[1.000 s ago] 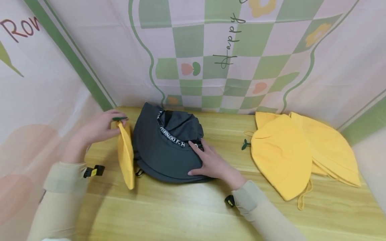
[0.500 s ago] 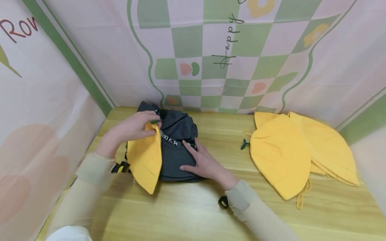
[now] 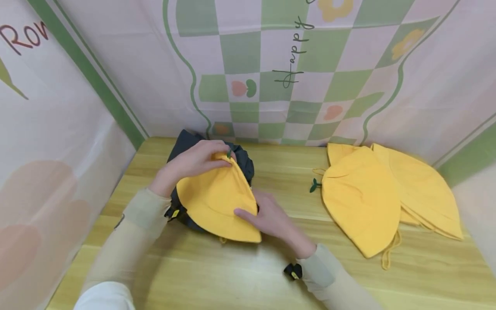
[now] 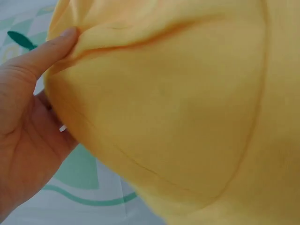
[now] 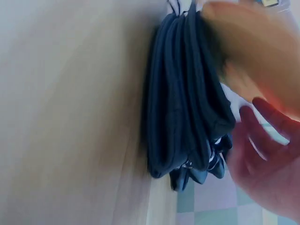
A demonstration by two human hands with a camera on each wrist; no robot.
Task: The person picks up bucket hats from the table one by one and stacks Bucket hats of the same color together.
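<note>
My left hand point(image 3: 195, 160) pinches a yellow bucket hat point(image 3: 213, 196) by its crown, beside the small green sprout point(image 3: 229, 153) on top. The left wrist view shows the thumb point(image 4: 61, 44) pressed against the creased cloth. Under this hat lies a pile of dark grey caps point(image 3: 244, 161), mostly covered in the head view; their stacked brims point(image 5: 178, 103) show from the side in the right wrist view. At the hat's right edge is my right hand point(image 3: 273, 217), its thumb over the yellow cloth and its fingers partly hidden behind, looking loosely extended in the right wrist view.
More yellow hats point(image 3: 360, 198) lie overlapping on the right of the wooden table point(image 3: 217, 275), one with a green sprout and a hanging cord point(image 3: 387, 254). A printed cloth wall point(image 3: 240, 56) rises directly behind the table, with others at both sides.
My left hand has carried the yellow hat rightward from beside the dark caps to over them. My right hand, earlier resting on the dark caps, is now at the yellow hat's edge.
</note>
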